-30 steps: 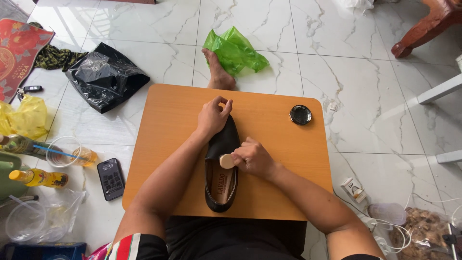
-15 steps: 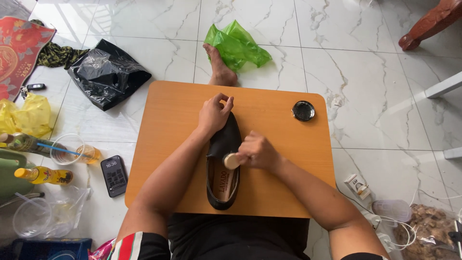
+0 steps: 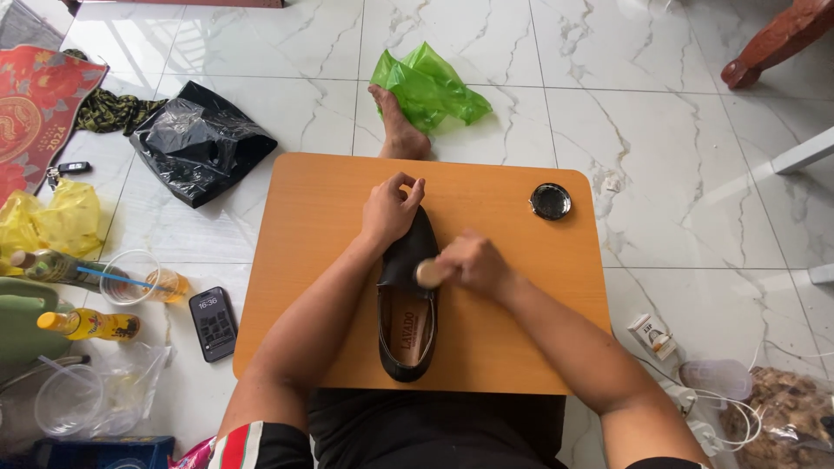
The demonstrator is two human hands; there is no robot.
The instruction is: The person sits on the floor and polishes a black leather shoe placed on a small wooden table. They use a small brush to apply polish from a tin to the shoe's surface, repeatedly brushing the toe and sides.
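Both forearms bare, no watch, rings or gloves on left hand (image 3: 390,211) or right hand (image 3: 473,264). Short sleeve at left upper arm (image 3: 252,443): red, white, green, black stripes. Dark sleeve edge at right. Black garment over lap (image 3: 434,430). Bare foot (image 3: 399,130), no sock.

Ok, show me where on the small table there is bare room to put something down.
On the orange table, the left part between its left edge and the left hand is bare. So is the right part below the round black tin, beyond the right hand. The middle is crowded: the black shoe, both hands and forearms.
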